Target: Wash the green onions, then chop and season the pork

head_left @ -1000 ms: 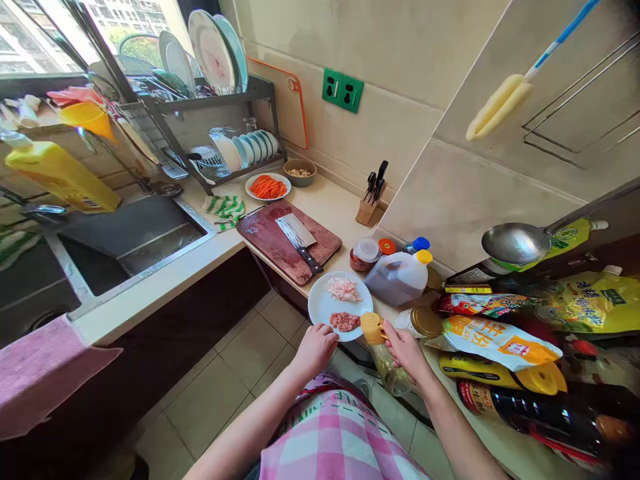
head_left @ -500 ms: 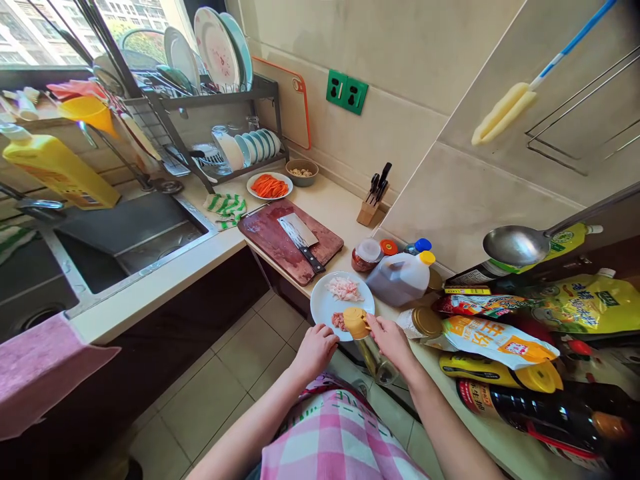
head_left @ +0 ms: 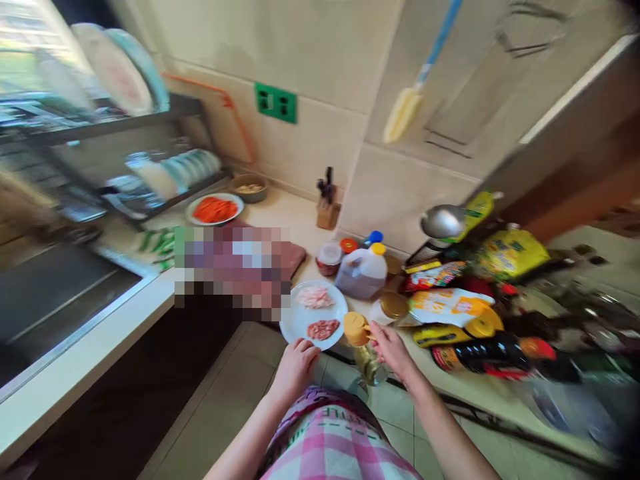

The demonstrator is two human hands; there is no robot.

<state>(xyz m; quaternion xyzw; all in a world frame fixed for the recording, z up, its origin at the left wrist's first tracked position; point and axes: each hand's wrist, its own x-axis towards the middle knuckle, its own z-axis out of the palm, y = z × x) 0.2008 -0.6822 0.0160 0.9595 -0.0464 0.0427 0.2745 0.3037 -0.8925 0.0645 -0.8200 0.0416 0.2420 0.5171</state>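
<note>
My right hand (head_left: 391,348) is closed around the yellow handle of an oil bottle (head_left: 369,365), which has a yellow top and a see-through body with yellowish liquid. It hangs just right of a white plate (head_left: 293,328), in front of the counter edge. Closed fingers of my left hand (head_left: 297,367) are at the plate's near rim; the grip itself is partly hidden. Two separate heaps lie on the plate: pale pink sliced meat (head_left: 315,297) at the back and darker red chopped meat (head_left: 323,329) nearer me.
A cutting board (head_left: 295,257), partly pixelated, lies left of the plate. Behind stand shredded carrots (head_left: 216,209), a bowl (head_left: 250,190) and a knife block (head_left: 329,215). To the right are a plastic jug (head_left: 363,273), a lidded jar (head_left: 391,308), seasoning packets (head_left: 450,307) and a soy sauce bottle (head_left: 480,353). The sink (head_left: 75,300) is left.
My view has swung to the right. The oil bottle has moved from over the plate's near right edge to beside it, uncovering the darker meat. My left hand stays by the near rim.
</note>
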